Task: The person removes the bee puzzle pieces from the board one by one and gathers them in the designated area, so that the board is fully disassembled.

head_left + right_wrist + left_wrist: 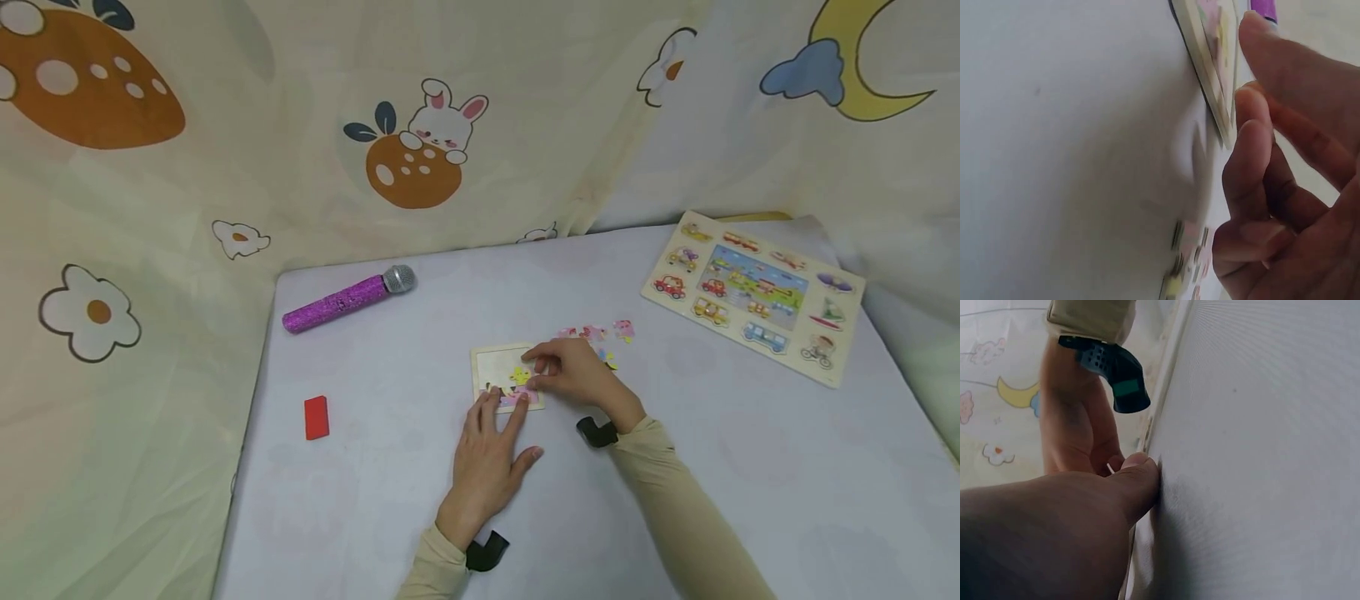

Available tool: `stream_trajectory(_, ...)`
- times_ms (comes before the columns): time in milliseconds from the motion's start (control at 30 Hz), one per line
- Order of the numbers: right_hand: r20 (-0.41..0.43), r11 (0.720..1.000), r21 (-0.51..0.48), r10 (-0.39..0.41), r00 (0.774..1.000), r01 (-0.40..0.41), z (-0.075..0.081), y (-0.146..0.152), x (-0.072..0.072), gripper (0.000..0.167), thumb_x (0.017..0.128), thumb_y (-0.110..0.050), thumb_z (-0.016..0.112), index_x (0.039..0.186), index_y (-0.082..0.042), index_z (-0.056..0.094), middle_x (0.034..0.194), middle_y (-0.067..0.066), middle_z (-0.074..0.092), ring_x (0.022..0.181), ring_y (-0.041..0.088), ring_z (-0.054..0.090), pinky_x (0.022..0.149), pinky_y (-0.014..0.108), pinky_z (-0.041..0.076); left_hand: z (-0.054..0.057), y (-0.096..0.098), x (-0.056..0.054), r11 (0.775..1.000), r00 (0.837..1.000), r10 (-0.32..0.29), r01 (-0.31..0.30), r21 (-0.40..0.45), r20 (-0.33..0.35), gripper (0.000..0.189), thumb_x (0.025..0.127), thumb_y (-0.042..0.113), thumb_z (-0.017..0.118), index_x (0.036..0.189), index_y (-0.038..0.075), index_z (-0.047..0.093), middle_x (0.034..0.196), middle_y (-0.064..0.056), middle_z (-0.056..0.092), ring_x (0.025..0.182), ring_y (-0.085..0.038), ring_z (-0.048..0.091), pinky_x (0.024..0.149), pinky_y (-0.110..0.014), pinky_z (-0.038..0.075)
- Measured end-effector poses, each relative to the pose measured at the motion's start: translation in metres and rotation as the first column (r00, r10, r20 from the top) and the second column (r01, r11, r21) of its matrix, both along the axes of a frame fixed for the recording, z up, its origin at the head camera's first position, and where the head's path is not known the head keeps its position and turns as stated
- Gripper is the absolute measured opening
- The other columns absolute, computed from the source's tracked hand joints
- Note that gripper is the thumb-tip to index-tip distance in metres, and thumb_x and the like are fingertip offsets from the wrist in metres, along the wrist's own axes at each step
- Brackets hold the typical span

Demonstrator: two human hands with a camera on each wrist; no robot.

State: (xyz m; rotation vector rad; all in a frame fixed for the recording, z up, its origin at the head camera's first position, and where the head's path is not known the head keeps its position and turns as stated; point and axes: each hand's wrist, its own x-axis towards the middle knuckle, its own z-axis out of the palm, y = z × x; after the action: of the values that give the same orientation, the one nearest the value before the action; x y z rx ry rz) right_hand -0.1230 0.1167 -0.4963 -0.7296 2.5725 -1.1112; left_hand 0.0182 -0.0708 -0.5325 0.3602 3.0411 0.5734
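Observation:
A small square puzzle tray (495, 352) with a pale wooden rim lies near the middle of the table. Pink pieces (510, 398) line its lower part, and a yellow piece (519, 375) sits above them. My left hand (486, 462) reaches in from below, its extended fingers resting at the tray's lower edge. Over the tray's right side is my right hand (573, 371), thumb and index fingertips apart with nothing visible between them. Its other fingers are bent, as the right wrist view shows. The left wrist view has the left thumb (1138, 478) close to the table; the tray is mostly hidden there.
Loose puzzle pieces (623, 331) lie beyond and beside the right hand. A larger vehicle puzzle board (675, 304) rests at the back right. On the left are a purple glittery microphone (337, 304) and a red block (317, 417). A printed curtain (300, 167) hangs behind the table.

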Motion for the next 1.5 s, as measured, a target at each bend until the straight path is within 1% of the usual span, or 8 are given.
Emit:
stream_trajectory(233,-0.005,0.995,0.095,-0.028,1.000,0.028,0.002,-0.008,0.001,0.029,0.082,-0.012,0.092,0.106,-0.006,0.078,0.081,0.000,0.067,0.068,0.010,0.050,0.064,0.025,0.042,0.000,0.000,0.000,1.000,1.000,-0.010,0.010,-0.003,-0.030,0.076,0.097,0.055,0.072,0.161,0.023,0.047,0.164,-0.021,0.034,0.154,-0.041,0.031,0.121,-0.050,0.040)
stream_trajectory(400,0.008,0.992,0.122,-0.034,0.999,0.033,0.004,-0.011,0.001,0.026,0.082,-0.013,0.092,0.101,-0.007,0.076,0.080,-0.001,0.065,0.070,0.011,0.051,0.066,0.026,0.042,0.002,0.001,0.000,1.000,1.000,0.002,-0.002,-0.019,-0.006,0.078,0.096,0.056,0.073,0.162,0.023,0.047,0.165,-0.022,0.032,0.153,-0.041,0.030,0.120,-0.051,0.040)
stream_trajectory(533,0.019,0.992,0.120,-0.032,0.999,0.029,0.005,-0.013,0.000,0.027,0.082,-0.013,0.092,0.101,-0.007,0.074,0.082,0.001,0.066,0.072,0.012,0.052,0.068,0.026,0.043,0.002,0.002,-0.001,1.000,1.000,0.008,-0.008,-0.024,-0.012,0.079,0.095,0.056,0.074,0.161,0.023,0.048,0.165,-0.022,0.032,0.152,-0.042,0.031,0.119,-0.052,0.042)
stream_trajectory(667,0.011,0.994,0.107,-0.025,1.000,0.024,0.005,-0.013,0.000,0.028,0.082,-0.014,0.092,0.101,-0.007,0.072,0.085,0.004,0.067,0.075,0.015,0.054,0.070,0.027,0.044,0.002,0.002,-0.001,0.999,1.000,0.009,-0.009,-0.036,-0.021,0.079,0.095,0.057,0.074,0.161,0.023,0.048,0.165,-0.022,0.032,0.152,-0.041,0.031,0.118,-0.052,0.042)
stream_trajectory(900,0.015,0.994,0.105,-0.032,0.999,0.030,0.005,-0.012,0.002,0.029,0.083,-0.014,0.092,0.103,-0.007,0.071,0.088,0.005,0.067,0.081,0.018,0.058,0.075,0.030,0.046,0.004,0.003,-0.002,0.999,1.000,0.012,-0.011,-0.046,0.021,0.078,0.096,0.057,0.071,0.162,0.024,0.046,0.166,-0.022,0.031,0.153,-0.041,0.030,0.120,-0.052,0.040)
stream_trajectory(1067,0.005,0.994,0.103,-0.036,0.999,0.035,0.004,-0.011,0.002,0.029,0.083,-0.014,0.092,0.102,-0.007,0.070,0.090,0.004,0.065,0.083,0.018,0.058,0.076,0.031,0.047,0.004,0.004,-0.003,0.999,0.999,0.008,-0.007,-0.050,0.033,0.078,0.097,0.057,0.069,0.163,0.024,0.044,0.167,-0.022,0.030,0.153,-0.041,0.029,0.121,-0.052,0.038)
stream_trajectory(1333,-0.001,0.996,0.086,-0.035,0.999,0.034,0.004,-0.011,0.004,0.030,0.082,-0.012,0.092,0.101,-0.008,0.070,0.091,0.004,0.067,0.085,0.019,0.059,0.079,0.033,0.049,0.004,0.005,-0.003,0.999,1.000,0.006,-0.004,-0.052,0.028,0.078,0.097,0.057,0.070,0.163,0.023,0.044,0.167,-0.023,0.031,0.152,-0.042,0.030,0.121,-0.052,0.038)
stream_trajectory(1500,0.004,0.997,0.071,-0.011,1.000,0.011,0.002,-0.009,0.004,0.029,0.082,-0.009,0.091,0.102,-0.008,0.069,0.091,0.003,0.069,0.084,0.016,0.062,0.079,0.032,0.052,0.005,0.005,-0.002,0.998,1.000,0.004,-0.003,-0.057,0.016,0.078,0.097,0.057,0.069,0.163,0.023,0.045,0.166,-0.023,0.031,0.152,-0.042,0.031,0.121,-0.052,0.038)
